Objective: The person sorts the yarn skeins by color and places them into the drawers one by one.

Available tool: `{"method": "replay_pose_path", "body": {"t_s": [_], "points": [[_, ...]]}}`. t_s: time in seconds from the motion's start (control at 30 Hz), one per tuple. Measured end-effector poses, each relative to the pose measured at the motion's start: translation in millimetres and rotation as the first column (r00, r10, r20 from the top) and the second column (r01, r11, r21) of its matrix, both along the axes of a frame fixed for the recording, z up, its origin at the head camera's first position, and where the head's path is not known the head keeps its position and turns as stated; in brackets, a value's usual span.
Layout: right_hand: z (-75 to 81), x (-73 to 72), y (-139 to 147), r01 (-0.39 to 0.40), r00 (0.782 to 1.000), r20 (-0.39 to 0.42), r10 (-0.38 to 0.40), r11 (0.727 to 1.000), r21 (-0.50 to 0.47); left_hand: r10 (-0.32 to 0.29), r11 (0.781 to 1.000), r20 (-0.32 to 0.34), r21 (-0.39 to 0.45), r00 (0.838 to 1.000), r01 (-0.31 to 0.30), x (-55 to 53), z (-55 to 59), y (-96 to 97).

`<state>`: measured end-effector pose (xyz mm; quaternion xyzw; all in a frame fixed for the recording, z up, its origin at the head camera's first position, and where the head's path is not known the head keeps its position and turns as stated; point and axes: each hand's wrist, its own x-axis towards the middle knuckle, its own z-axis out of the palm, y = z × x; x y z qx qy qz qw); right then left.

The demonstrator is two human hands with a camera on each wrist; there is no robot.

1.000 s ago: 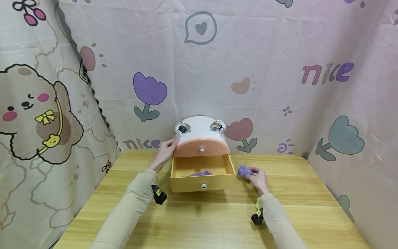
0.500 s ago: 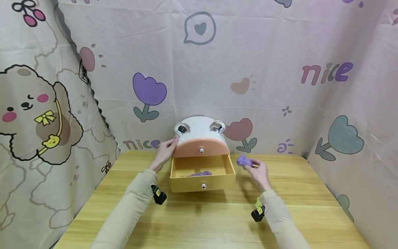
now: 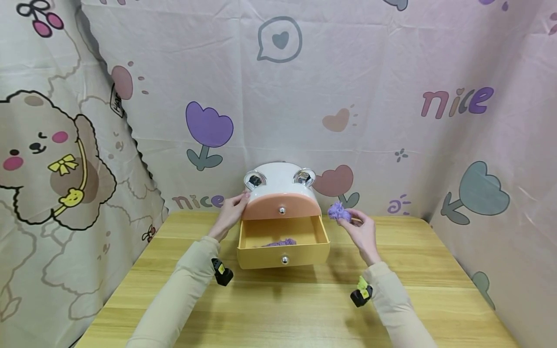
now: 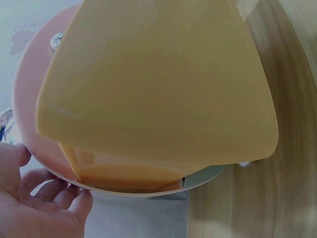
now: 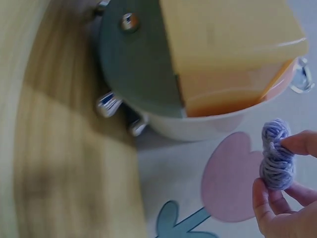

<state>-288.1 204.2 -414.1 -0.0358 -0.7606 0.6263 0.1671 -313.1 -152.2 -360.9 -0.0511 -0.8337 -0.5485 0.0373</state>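
"Where's the purple yarn (image 3: 338,211)?"
"Pinched in the right hand (image 3: 363,231), raised by the table's (image 3: 417,256) back edge. The pulled-out drawer (image 3: 261,259) stands between it and a second bundle (image 3: 283,242)."
"Left hand (image 3: 229,214)?"
"Fingers loosely bent, touching the cabinet's (image 3: 280,180) side."

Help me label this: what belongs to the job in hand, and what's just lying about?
Likely the job:
purple yarn in right grip
white cabinet touched by left grip
yellow drawer
purple bundle inside

Just around:
patterned cloth
wooden table
wrist cameras
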Motion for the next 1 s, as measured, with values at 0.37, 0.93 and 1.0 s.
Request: {"method": "replay_pose_path", "body": {"t_s": [0.37, 0.93, 1.0], "points": [[32.3, 19.4, -21.3, -0.087, 0.99, -0.116, 0.082, 0.996, -0.032, -0.002, 1.0, 0.004, -0.004, 1.0, 0.002, -0.9, -0.7, -0.8], [37.3, 33.8, -45.5, -0.311, 0.935, -0.167, 0.312, 0.95, 0.03, -0.002, 1.0, -0.022, -0.002, 1.0, 0.002, 3.4, -0.1, -0.5], [36.4, 33.2, -46.7, -0.32, 0.93, -0.178, 0.321, 0.947, 0.034, -0.001, 1.0, -0.023, -0.001, 1.0, 0.001, 3.1, -0.2, -0.2]]}}
